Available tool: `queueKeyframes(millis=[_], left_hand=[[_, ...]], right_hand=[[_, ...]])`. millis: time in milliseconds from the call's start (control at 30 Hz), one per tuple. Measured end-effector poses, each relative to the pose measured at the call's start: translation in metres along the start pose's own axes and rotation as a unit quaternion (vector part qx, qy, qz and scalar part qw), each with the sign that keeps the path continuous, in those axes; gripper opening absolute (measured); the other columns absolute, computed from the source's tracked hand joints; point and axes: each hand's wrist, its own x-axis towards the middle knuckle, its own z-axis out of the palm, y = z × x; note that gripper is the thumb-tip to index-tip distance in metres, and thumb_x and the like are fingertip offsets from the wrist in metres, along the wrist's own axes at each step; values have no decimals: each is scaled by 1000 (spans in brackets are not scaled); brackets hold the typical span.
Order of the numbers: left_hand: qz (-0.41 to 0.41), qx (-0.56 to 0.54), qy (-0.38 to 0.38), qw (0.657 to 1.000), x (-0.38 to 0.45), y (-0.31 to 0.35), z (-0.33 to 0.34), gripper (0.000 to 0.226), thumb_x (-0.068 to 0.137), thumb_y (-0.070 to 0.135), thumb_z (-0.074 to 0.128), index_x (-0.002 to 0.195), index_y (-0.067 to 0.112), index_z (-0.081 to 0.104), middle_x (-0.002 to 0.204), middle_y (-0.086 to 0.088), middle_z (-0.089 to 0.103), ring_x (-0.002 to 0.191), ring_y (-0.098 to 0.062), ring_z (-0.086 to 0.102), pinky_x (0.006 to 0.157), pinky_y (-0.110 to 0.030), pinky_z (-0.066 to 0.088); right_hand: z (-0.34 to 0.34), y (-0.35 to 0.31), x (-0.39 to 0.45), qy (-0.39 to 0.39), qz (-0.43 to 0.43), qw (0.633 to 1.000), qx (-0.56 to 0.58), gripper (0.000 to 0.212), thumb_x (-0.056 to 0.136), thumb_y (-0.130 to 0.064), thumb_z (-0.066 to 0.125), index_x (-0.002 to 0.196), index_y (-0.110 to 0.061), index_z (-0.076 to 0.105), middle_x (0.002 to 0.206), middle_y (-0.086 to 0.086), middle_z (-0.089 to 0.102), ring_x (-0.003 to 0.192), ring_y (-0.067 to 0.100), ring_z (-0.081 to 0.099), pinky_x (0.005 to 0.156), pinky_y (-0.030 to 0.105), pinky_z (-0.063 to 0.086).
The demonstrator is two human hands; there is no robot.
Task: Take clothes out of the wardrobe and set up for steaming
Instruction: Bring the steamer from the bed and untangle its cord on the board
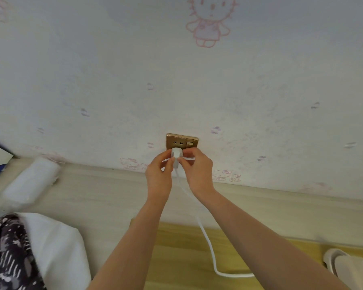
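A white plug point(177, 154) sits at the lower part of a gold wall socket point(181, 140) low on the wall. My left hand point(159, 176) and my right hand point(197, 170) both pinch the plug from either side, fingers curled round it. Its white cord point(208, 243) runs down between my forearms and curves right across the yellow wooden floor. The socket's upper two-pin holes and its small switch stay visible above my fingers. A white garment point(57, 243) and a dark patterned cloth point(11, 252) lie at the lower left.
The wall point(176, 80) carries pale cartoon-cat wallpaper above a light wooden ledge point(96, 191). A white rolled object point(33, 178) lies on the ledge at left. A white rounded appliance part point(352, 266) sits on the floor at lower right.
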Motion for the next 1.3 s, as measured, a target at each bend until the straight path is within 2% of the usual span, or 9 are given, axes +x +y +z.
queueKeyframes(millis=[133, 233, 400, 567, 733, 833, 1033, 1167, 1300], left_hand=[[3, 46, -14, 999, -8, 1, -4, 28, 98, 23, 51, 123, 33, 61, 116, 10, 66, 103, -8, 62, 92, -39, 54], [5, 82, -11, 997, -21, 4, -8, 29, 98, 19, 50, 125, 27, 58, 116, 6, 64, 100, -5, 60, 92, -31, 52], [12, 129, -20, 991, -60, 0, -14, 24, 98, 20, 51, 120, 24, 59, 105, 6, 67, 97, -4, 60, 90, -32, 52], [0, 201, -50, 978, -124, -13, -10, 26, 98, 21, 50, 122, 22, 59, 100, 5, 68, 88, -2, 59, 75, -16, 43], [13, 265, -77, 961, -207, -25, 4, 27, 97, 21, 50, 123, 21, 59, 93, 6, 65, 80, -10, 61, 72, -23, 43], [34, 298, -91, 950, -260, -33, 10, 28, 97, 19, 50, 123, 20, 60, 99, 1, 67, 94, -20, 64, 80, -30, 49], [84, 362, -88, 924, -381, -34, 23, 31, 98, 21, 47, 128, 20, 57, 111, 0, 63, 107, -19, 56, 81, -36, 51], [170, 423, -126, 881, -451, -43, 28, 32, 92, 15, 57, 123, 12, 61, 100, -3, 69, 95, -26, 61, 73, -39, 53], [220, 472, -159, 839, -510, -45, 30, 34, 88, 20, 63, 121, 11, 62, 98, -2, 70, 94, -24, 63, 75, -38, 55]], right_hand=[[-10, 0, -10, -69, -3, 996, -54, 27, 91, -13, 61, 118, -13, 60, 115, 2, 65, 104, 16, 61, 91, 28, 51], [-25, 9, -25, -108, 3, 988, -108, 36, 92, -11, 59, 127, -12, 53, 124, 6, 62, 115, 19, 58, 99, 31, 47], [-56, 29, -66, -179, 2, 968, -175, 41, 94, -19, 56, 134, -11, 48, 130, 6, 58, 120, 20, 54, 99, 27, 40], [-101, 55, -116, -204, -12, 944, -257, 40, 97, -25, 46, 135, -12, 45, 128, 7, 57, 118, 24, 53, 97, 36, 45], [-155, 82, -177, -208, -1, 932, -296, 38, 97, -25, 43, 134, -14, 45, 125, 8, 58, 115, 25, 53, 93, 38, 46], [-190, 92, -221, -198, -4, 931, -308, 39, 96, -25, 45, 133, -12, 47, 128, 9, 56, 119, 27, 50, 96, 39, 44], [-257, 114, -320, -197, -20, 929, -314, 40, 99, -25, 42, 136, -14, 45, 132, 6, 53, 123, 23, 45, 99, 35, 42], [-293, 132, -382, -184, -33, 913, -362, 40, 99, -28, 41, 136, -14, 45, 132, 4, 52, 123, 23, 43, 100, 33, 40], [-324, 145, -441, -185, -16, 900, -393, 40, 98, -28, 41, 135, -12, 45, 131, 5, 52, 123, 24, 43, 102, 32, 38]])
